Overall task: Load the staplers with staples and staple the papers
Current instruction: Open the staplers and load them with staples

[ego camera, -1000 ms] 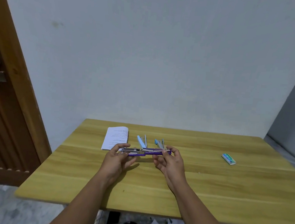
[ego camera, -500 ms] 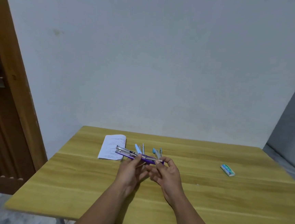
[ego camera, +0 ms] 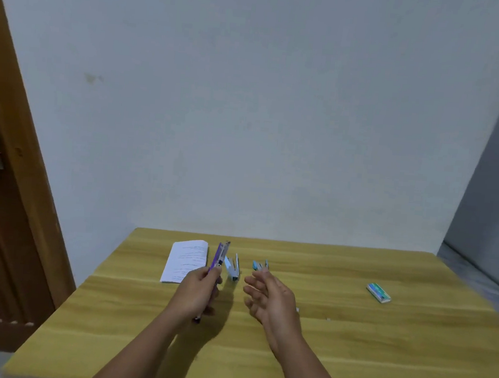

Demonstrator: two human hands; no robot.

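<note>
Gripping the purple stapler (ego camera: 219, 257) upright, swung open, left hand (ego camera: 195, 292); right hand (ego camera: 268, 299) fingers spread.

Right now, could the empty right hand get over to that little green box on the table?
Probably yes. The right hand is open and holds nothing, and only bare table lies between it and the green box off to its right; it would need a sideways stretch.

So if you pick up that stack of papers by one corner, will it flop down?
Probably yes. The papers look like thin white sheets lying flat on the table, so they would likely droop and fan apart. I see no staple joining them, though it is too small to tell. They look light, so a push would likely slide them across the smooth wood.
</note>
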